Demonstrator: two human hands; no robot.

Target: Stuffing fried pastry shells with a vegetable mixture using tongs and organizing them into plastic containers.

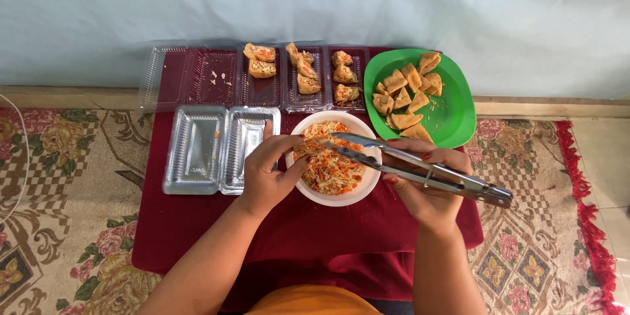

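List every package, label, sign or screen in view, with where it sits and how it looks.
Clear tray row: back of the red cloth, several rectangular plastic compartments side by side; the right three hold stuffed fried pieces, the left ones only crumbs.
Open clamshell: front left, beside the white bowl, clear plastic, two ribbed rectangular halves, no food inside.
No labels, signs or screens show.

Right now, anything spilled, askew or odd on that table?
Minor only: a few crumbs lie in the empty clear tray at the back left. The white bowl of shredded filling sits upright, with nothing visibly spilled on the red cloth.
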